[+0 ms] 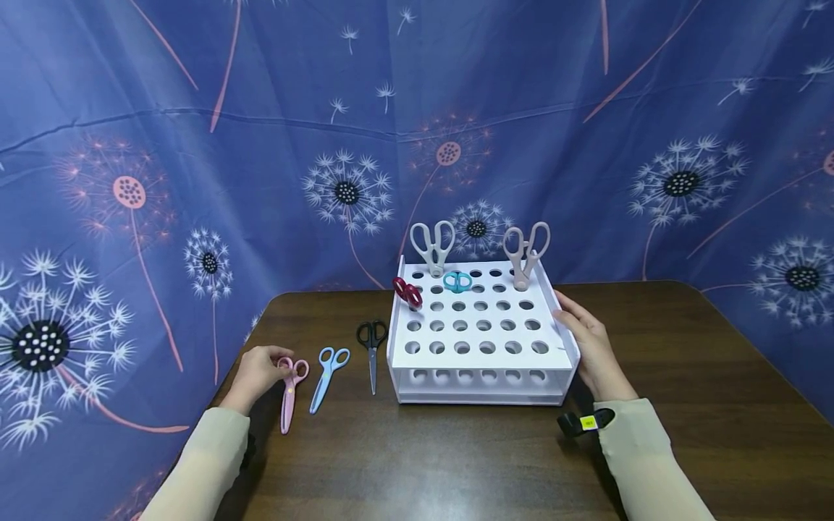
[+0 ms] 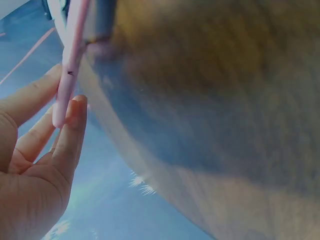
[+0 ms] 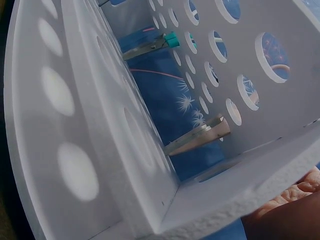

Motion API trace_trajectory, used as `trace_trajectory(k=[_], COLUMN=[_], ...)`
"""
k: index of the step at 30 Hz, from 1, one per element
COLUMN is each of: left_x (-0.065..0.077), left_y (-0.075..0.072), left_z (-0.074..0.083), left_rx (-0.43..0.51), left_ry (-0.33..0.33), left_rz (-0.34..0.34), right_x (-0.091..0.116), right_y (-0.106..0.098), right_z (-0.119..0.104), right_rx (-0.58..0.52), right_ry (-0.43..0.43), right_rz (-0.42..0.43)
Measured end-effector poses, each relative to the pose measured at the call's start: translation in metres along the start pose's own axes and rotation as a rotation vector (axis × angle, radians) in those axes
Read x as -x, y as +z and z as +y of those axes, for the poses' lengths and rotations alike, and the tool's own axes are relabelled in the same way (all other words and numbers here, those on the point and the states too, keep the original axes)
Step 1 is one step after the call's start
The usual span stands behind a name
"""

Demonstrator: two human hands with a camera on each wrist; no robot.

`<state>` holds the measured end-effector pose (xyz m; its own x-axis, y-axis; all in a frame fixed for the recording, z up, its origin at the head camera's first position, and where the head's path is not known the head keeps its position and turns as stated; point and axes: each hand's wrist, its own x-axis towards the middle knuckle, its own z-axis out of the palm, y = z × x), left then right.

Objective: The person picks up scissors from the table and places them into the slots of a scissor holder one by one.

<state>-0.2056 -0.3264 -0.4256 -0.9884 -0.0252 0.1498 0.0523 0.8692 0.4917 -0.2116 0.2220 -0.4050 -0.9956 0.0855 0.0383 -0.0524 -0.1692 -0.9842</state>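
Observation:
At the table's left, my left hand [image 1: 259, 373] pinches the ring handle of pink scissors [image 1: 288, 405], whose blades lie toward me. In the left wrist view, the thumb and fingers meet the pink handle [image 2: 72, 70] from both sides. My right hand [image 1: 589, 344] rests against the right side of a white rack [image 1: 476, 398] with rows of round holes, fingers extended along its edge. Standing in the rack are white scissors [image 1: 433, 250], beige scissors [image 1: 523, 257], small teal scissors [image 1: 457, 282] and dark red scissors [image 1: 407, 293]. The right wrist view shows blades [image 3: 197, 137] hanging below the top panel.
Light blue scissors [image 1: 329, 380] and black-handled scissors [image 1: 372, 351] lie on the brown wooden table [image 1: 469, 463] between the pink pair and the rack. Behind the table hangs a blue cloth [image 1: 560, 145] with dandelion prints. A black strap device [image 1: 585, 422] sits at my right wrist.

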Motion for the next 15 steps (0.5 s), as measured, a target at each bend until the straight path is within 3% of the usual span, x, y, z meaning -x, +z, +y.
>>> trace_trajectory(k=[8,15], left_x=[0.001,0.001], left_y=[-0.008,-0.014], left_z=[0.003,0.01], left_rx=[0.055,0.142], left_ry=[-0.028,-0.098], left_rz=[0.014,0.106], right_x=[0.001,0.001], right_y=[0.0,-0.001], right_z=[0.0,-0.001], right_rx=[0.015,0.023], right_ry=[0.02,0.013], right_rz=[0.0,-0.001])
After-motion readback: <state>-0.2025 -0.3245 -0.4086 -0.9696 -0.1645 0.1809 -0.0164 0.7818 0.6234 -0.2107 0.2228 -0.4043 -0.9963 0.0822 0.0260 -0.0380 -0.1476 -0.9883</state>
